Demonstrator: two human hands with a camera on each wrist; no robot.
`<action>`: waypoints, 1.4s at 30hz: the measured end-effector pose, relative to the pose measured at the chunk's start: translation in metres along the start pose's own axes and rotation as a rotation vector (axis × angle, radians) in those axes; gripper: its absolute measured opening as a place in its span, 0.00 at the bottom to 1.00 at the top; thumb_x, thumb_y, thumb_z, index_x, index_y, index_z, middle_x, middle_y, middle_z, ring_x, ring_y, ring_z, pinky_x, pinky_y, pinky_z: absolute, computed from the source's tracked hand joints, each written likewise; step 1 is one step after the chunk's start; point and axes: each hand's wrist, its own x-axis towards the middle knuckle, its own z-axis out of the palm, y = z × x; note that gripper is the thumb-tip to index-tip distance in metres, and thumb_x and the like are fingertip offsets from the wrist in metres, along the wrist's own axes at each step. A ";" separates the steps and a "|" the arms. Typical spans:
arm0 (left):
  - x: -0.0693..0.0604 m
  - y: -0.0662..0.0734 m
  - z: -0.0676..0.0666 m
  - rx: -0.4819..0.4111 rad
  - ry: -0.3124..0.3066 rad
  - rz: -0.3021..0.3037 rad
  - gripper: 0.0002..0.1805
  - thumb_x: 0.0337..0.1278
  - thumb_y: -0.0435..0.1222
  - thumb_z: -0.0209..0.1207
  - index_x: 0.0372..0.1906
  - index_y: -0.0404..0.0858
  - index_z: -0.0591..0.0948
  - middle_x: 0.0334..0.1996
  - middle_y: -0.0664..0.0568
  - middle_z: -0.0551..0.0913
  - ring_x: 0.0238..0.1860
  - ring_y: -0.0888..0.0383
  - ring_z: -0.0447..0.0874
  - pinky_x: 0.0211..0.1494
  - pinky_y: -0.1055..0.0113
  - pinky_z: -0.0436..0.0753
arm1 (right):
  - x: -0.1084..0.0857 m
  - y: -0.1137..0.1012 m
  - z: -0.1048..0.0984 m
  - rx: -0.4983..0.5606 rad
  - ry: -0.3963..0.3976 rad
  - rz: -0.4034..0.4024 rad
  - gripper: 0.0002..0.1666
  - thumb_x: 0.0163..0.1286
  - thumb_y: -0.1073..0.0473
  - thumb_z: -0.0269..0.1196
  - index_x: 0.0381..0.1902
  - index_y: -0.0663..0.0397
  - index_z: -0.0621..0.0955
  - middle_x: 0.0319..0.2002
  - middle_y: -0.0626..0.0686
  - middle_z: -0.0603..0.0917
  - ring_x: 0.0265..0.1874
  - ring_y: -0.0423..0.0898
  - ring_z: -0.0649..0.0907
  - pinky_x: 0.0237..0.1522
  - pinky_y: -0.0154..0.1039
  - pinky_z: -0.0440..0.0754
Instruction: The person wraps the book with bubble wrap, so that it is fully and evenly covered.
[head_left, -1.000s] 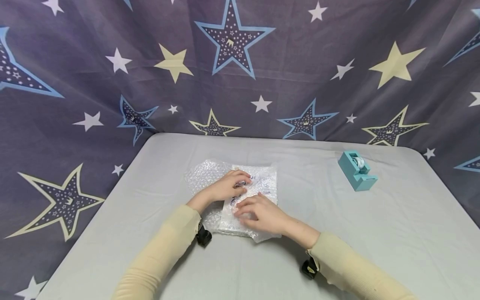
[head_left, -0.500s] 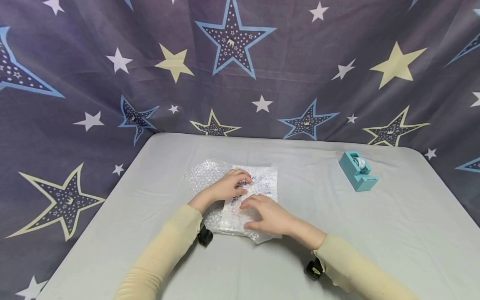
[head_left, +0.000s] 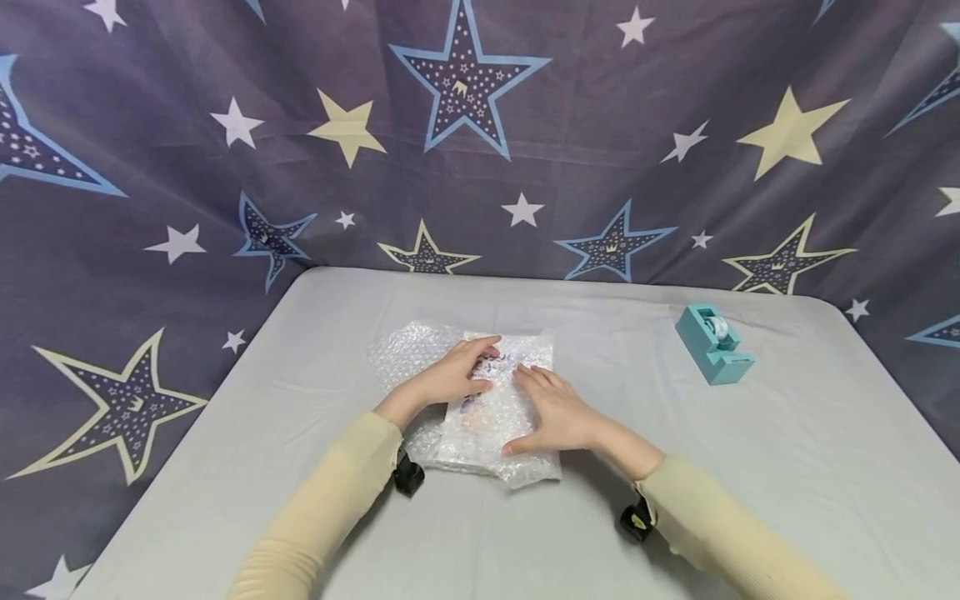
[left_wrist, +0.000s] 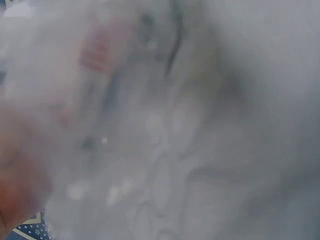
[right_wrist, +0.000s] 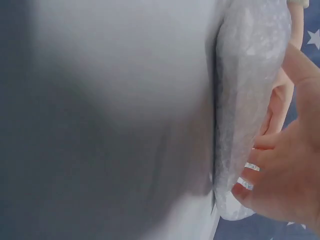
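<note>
Bubble-wrapped package point(head_left: 487, 429) lies flat beneath a person's left hand point(head_left: 447, 373) and right hand point(head_left: 561, 418), fingers loosely parted and pinching nothing, likely steadying its layers on the pale-covered table point(head_left: 622, 358); a teal tape dispenser point(head_left: 701, 337) stands apart, perhaps for elbow room.

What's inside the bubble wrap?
A flattish, pale item with dark and reddish print shows through the bubble wrap. The left hand and right hand hide parts; its underside is out of sight and the print unreadable.
</note>
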 end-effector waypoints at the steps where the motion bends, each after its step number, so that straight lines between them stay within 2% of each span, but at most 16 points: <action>1: 0.000 0.000 0.000 -0.009 0.000 0.001 0.39 0.53 0.37 0.59 0.68 0.35 0.55 0.59 0.48 0.70 0.62 0.49 0.63 0.67 0.55 0.58 | 0.001 0.001 0.000 -0.008 -0.007 0.003 0.66 0.43 0.31 0.66 0.68 0.64 0.53 0.69 0.62 0.51 0.68 0.60 0.53 0.65 0.58 0.50; 10: -0.002 0.001 -0.003 -0.020 0.017 -0.026 0.40 0.51 0.37 0.61 0.67 0.34 0.56 0.61 0.42 0.66 0.62 0.47 0.62 0.66 0.53 0.59 | 0.011 0.005 0.000 -0.136 -0.048 0.021 0.71 0.37 0.23 0.63 0.70 0.55 0.52 0.71 0.57 0.50 0.64 0.55 0.58 0.59 0.54 0.59; 17: -0.005 0.003 -0.007 -0.074 0.022 -0.062 0.40 0.46 0.35 0.64 0.66 0.36 0.60 0.60 0.42 0.67 0.59 0.48 0.67 0.64 0.55 0.64 | 0.017 0.004 0.000 -0.198 -0.086 0.065 0.72 0.34 0.21 0.62 0.71 0.51 0.50 0.71 0.53 0.50 0.63 0.52 0.58 0.58 0.50 0.60; 21: -0.008 0.002 -0.009 -0.064 0.038 -0.058 0.39 0.45 0.36 0.64 0.65 0.36 0.61 0.59 0.43 0.67 0.57 0.48 0.69 0.62 0.53 0.66 | 0.018 0.002 -0.001 -0.232 -0.102 0.070 0.70 0.35 0.21 0.62 0.71 0.49 0.52 0.71 0.53 0.51 0.63 0.52 0.58 0.56 0.48 0.61; 26: -0.016 -0.002 -0.014 -0.023 0.098 -0.086 0.37 0.45 0.39 0.64 0.63 0.36 0.65 0.58 0.43 0.68 0.60 0.46 0.65 0.64 0.50 0.63 | 0.017 0.000 -0.001 -0.242 -0.101 0.070 0.70 0.35 0.21 0.62 0.70 0.50 0.53 0.70 0.54 0.52 0.62 0.53 0.59 0.55 0.49 0.62; 34: -0.032 -0.016 -0.031 -0.025 0.208 -0.219 0.34 0.49 0.39 0.61 0.63 0.36 0.65 0.61 0.41 0.65 0.63 0.44 0.61 0.64 0.48 0.61 | 0.016 -0.001 -0.001 -0.230 -0.091 0.081 0.70 0.34 0.22 0.63 0.70 0.50 0.53 0.70 0.55 0.51 0.62 0.53 0.59 0.56 0.51 0.60; 42: -0.044 -0.028 -0.042 -0.023 0.277 -0.271 0.33 0.50 0.37 0.61 0.62 0.33 0.66 0.60 0.38 0.66 0.62 0.42 0.62 0.65 0.48 0.60 | 0.017 -0.001 0.000 -0.229 -0.101 0.085 0.71 0.35 0.21 0.62 0.71 0.50 0.51 0.71 0.54 0.50 0.63 0.54 0.58 0.57 0.51 0.59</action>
